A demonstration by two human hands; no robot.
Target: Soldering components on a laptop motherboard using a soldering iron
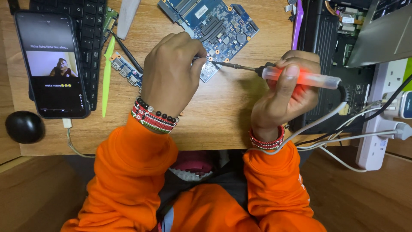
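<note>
My right hand (285, 92) grips a soldering iron (300, 78) with a translucent handle glowing red; its thin metal tip points left and reaches the lower edge of a blue circuit board (219, 28). My left hand (171, 73) rests fist-like at that same board edge, fingers pinched on something small and hidden beside the iron's tip. Both wrists wear beaded bracelets below orange sleeves.
A phone (51, 64) playing a video lies on a black keyboard (88, 25) at left, beside a black mouse (24, 126), a green pry tool (107, 73) and a small blue board (125, 68). An opened laptop chassis (330, 51) and a white power strip (380, 124) with cables sit right.
</note>
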